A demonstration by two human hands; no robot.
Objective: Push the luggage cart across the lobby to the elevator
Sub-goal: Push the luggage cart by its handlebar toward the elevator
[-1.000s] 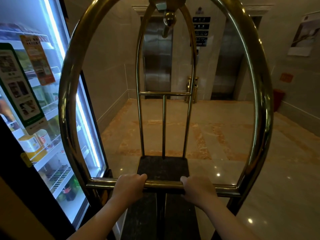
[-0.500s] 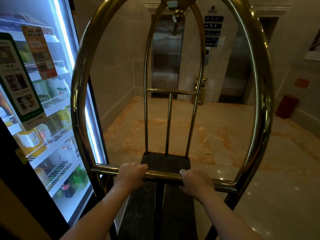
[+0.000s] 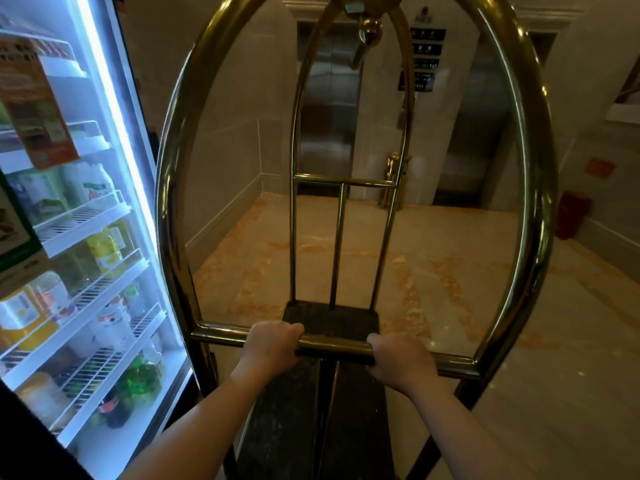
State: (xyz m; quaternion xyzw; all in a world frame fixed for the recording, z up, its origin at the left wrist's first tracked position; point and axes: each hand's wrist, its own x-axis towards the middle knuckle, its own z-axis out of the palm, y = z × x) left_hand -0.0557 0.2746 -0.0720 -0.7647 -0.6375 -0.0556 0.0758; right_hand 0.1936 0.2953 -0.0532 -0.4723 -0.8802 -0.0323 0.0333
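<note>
Movement: luggage cart (image 3: 349, 188) has rolled forward and swung a little left over the last second; the elevator doors now fill more of the brass arch, and the cooler shelves slide past closer on the near left.

Cart position: on the marble floor (image 3: 485, 271) at the mouth of the elevator alcove, its left hoop just beside the glass door of the drinks cooler (image 3: 86, 237), its dark deck (image 3: 329, 320) bare of bags.

Grip: left hand (image 3: 268, 344) and right hand (image 3: 398, 358) are both curled over the near crossbar (image 3: 334, 344), fingers wrapped tight around the brass with a short length of bar showing between them.

Destination: left elevator (image 3: 329, 105) stands shut, framed dead centre by the far hoop; right elevator (image 3: 478, 133) is also shut, with a floor sign panel (image 3: 424, 60) on the wall between them.

Obstacles: a second brass stand (image 3: 394, 178) sits at the far wall between the doors; a red bin (image 3: 571, 213) rests at the far right wall.

Progress, as judged: most of the lobby appears crossed, and only the open stretch of floor remains.

Risk, as judged: the left hoop runs near the cooler glass, so a slight steer right seems prudent.
</note>
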